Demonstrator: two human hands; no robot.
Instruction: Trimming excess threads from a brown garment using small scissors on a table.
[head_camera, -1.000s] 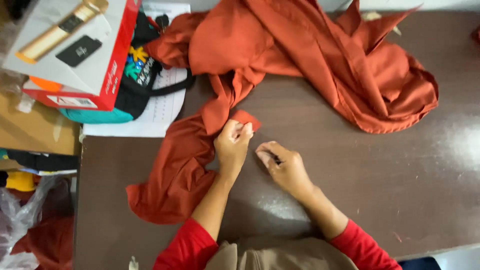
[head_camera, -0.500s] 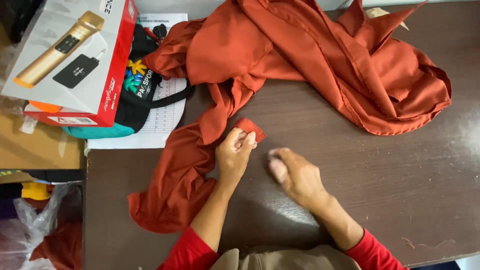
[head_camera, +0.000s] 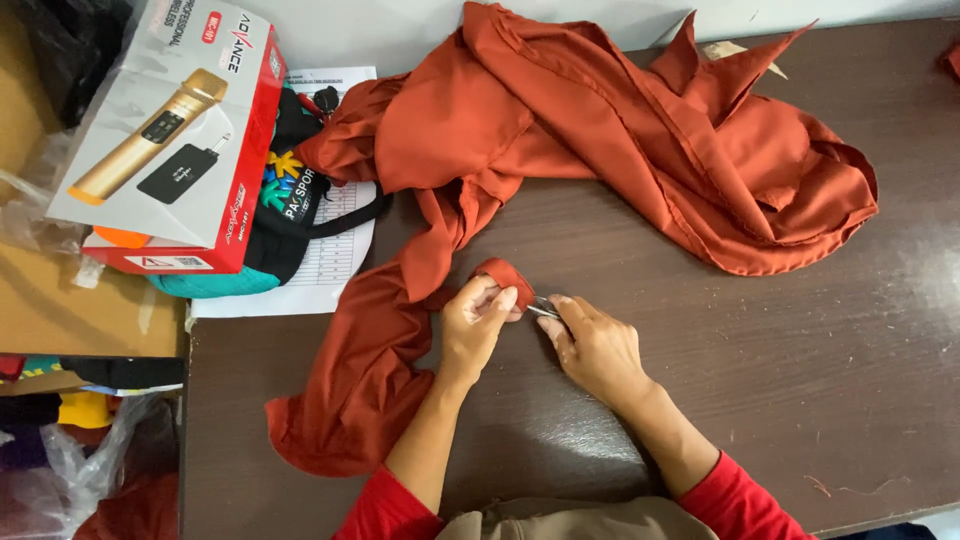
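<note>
My left hand (head_camera: 470, 335) sits just below the middle of the frame, its grip pinched together on a small folded tip of the rust-orange cloth (head_camera: 610, 140), holding that bit up off the dark table (head_camera: 800, 400). My right hand (head_camera: 595, 350) is just beside it, to the right, fingers curled shut round a small metal tool (head_camera: 543, 308) whose point meets the pinched fold; I cannot tell what kind of tool it is. I judge I am working at a seam or thread at this fold, and the next move calls for a steady left pinch while the tool works in small strokes. From the fold a strip runs to lower left; the bulk lies heaped across the upper middle and right. At upper left sits a red-and-white box (head_camera: 170, 140) on a dark bag (head_camera: 290, 215) and a paper sheet (head_camera: 335, 260).
</note>
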